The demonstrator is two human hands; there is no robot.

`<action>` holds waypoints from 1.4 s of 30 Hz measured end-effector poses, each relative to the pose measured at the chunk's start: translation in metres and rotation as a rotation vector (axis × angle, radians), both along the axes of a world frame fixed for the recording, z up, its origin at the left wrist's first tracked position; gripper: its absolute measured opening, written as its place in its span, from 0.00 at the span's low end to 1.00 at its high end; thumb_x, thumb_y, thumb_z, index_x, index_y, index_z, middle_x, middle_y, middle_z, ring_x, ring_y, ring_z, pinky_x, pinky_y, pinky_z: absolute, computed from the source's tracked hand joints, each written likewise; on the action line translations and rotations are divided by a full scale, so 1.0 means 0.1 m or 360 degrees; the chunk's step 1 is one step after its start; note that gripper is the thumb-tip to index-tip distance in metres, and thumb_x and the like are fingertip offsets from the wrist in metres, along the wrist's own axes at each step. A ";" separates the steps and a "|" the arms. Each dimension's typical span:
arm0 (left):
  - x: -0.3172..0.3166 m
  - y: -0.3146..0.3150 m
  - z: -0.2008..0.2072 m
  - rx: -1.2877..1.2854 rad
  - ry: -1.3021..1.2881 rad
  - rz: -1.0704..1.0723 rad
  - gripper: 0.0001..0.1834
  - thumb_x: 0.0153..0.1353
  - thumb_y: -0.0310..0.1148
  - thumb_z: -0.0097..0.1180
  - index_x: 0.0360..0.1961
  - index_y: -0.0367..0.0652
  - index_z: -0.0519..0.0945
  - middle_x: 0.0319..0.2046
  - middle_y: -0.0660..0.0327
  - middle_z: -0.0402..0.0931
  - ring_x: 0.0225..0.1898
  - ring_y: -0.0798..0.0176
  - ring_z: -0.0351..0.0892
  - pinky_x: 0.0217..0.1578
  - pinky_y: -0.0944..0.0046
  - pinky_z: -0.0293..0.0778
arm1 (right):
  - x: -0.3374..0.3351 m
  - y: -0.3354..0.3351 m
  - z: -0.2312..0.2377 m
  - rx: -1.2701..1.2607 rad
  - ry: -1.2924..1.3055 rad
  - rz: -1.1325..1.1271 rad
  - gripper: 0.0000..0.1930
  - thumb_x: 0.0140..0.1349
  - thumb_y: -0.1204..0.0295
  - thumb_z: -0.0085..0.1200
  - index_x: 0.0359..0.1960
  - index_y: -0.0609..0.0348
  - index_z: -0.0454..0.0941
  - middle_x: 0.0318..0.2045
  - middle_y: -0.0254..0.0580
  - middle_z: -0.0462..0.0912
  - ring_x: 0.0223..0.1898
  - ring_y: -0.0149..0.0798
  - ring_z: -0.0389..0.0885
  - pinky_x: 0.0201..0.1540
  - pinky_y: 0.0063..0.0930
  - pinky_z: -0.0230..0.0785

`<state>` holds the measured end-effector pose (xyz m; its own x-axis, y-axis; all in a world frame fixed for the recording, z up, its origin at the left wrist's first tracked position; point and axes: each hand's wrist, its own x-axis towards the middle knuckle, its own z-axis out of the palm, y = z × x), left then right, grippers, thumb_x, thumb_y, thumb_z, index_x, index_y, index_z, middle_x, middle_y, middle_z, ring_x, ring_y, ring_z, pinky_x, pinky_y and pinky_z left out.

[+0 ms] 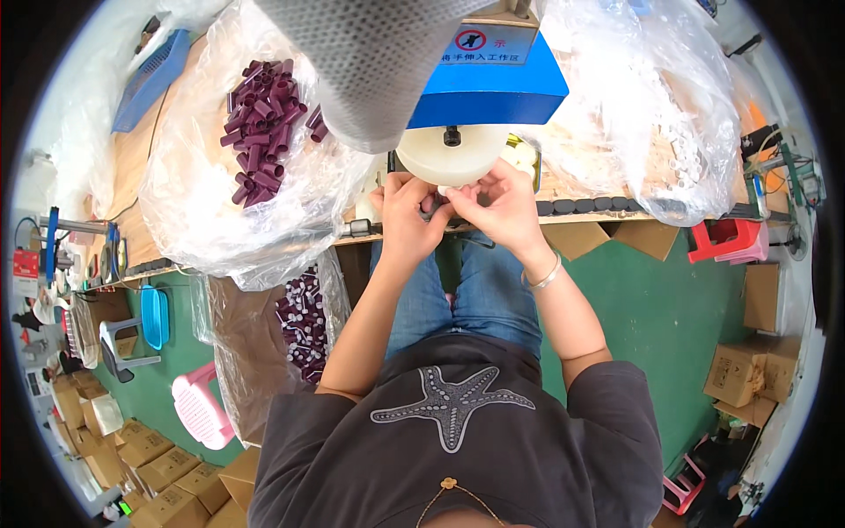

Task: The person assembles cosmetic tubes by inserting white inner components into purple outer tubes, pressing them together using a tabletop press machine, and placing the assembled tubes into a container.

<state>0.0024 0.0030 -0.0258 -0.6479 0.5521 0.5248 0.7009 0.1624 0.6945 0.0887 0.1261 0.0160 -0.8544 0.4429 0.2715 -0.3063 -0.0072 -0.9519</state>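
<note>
Both my hands meet at the bench edge, just under a round off-white disc [453, 157] on a blue machine [493, 92]. The fingers of my left hand [412, 216] are curled together; something dark shows between them, too hidden to name. My right hand [503, 208] pinches a small white piece [444, 190] between thumb and fingers, close to the left fingertips. Purple tubes [262, 128] lie piled on a clear plastic sheet [180, 198] to the left. Beside my right hand, small pale pieces [525, 158] sit partly hidden behind the disc.
A grey perforated duct [370, 70] hangs over the bench. At right, clear plastic [616, 114] covers small transparent parts. Below left, a plastic-lined carton [251, 352] holds purple pieces with pale ends. A pink stool [201, 405] and a red stool [723, 239] stand on the green floor.
</note>
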 end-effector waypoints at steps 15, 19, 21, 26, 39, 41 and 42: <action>-0.03 -0.09 -0.09 -0.0118 0.0387 0.0203 0.26 0.37 0.50 0.74 0.36 0.46 0.83 0.32 0.67 0.74 0.45 0.57 0.67 0.45 0.53 0.53 | 0.42 -0.05 -0.23 0.0169 -0.0156 -0.0375 0.31 0.51 0.82 0.66 0.59 0.68 0.70 0.54 0.46 0.79 0.26 0.17 0.64 0.29 0.11 0.64; 0.13 -0.35 0.04 -0.0032 0.0250 0.0385 0.35 0.34 0.49 0.76 0.46 0.46 0.82 0.32 0.65 0.71 0.44 0.56 0.64 0.46 0.54 0.56 | 0.86 0.11 -0.39 0.0129 -0.0124 -0.0442 0.25 0.54 0.83 0.62 0.56 0.67 0.73 0.49 0.46 0.82 0.27 0.17 0.66 0.33 0.13 0.65; 0.15 -0.46 0.03 -0.0042 0.0237 0.0378 0.34 0.34 0.46 0.77 0.46 0.45 0.83 0.30 0.66 0.69 0.41 0.57 0.63 0.43 0.58 0.57 | 1.00 0.15 -0.34 0.0132 -0.0209 -0.0506 0.19 0.58 0.82 0.60 0.52 0.67 0.76 0.43 0.45 0.84 0.30 0.19 0.72 0.37 0.15 0.67; 0.17 -0.39 0.00 -0.0097 0.0240 0.0353 0.30 0.36 0.41 0.77 0.44 0.44 0.83 0.26 0.67 0.66 0.38 0.60 0.62 0.42 0.60 0.58 | 1.01 0.17 -0.37 0.0071 -0.0205 -0.0567 0.14 0.61 0.79 0.58 0.49 0.68 0.77 0.39 0.46 0.85 0.39 0.26 0.81 0.43 0.18 0.72; 0.11 -0.04 0.21 0.0171 0.0193 -0.0096 0.16 0.51 0.29 0.65 0.42 0.41 0.79 0.36 0.60 0.78 0.38 0.54 0.75 0.44 0.55 0.59 | 0.59 -0.09 -0.16 0.0213 0.0029 -0.0360 0.16 0.61 0.81 0.57 0.51 0.66 0.76 0.30 0.34 0.82 0.30 0.21 0.75 0.33 0.14 0.66; 0.13 -0.10 0.34 0.0057 0.0217 -0.0250 0.16 0.51 0.29 0.64 0.42 0.40 0.79 0.36 0.59 0.78 0.37 0.54 0.75 0.41 0.56 0.62 | 0.55 -0.12 -0.02 0.0131 0.0091 -0.0270 0.18 0.61 0.80 0.57 0.53 0.65 0.76 0.28 0.35 0.80 0.28 0.21 0.73 0.33 0.14 0.66; 0.16 -0.14 0.39 -0.0061 0.0242 -0.0406 0.15 0.52 0.28 0.63 0.43 0.40 0.79 0.35 0.58 0.78 0.36 0.53 0.76 0.39 0.57 0.64 | 0.55 -0.07 0.02 0.0135 0.0092 -0.0265 0.18 0.61 0.80 0.57 0.53 0.65 0.76 0.28 0.35 0.80 0.28 0.21 0.73 0.33 0.14 0.66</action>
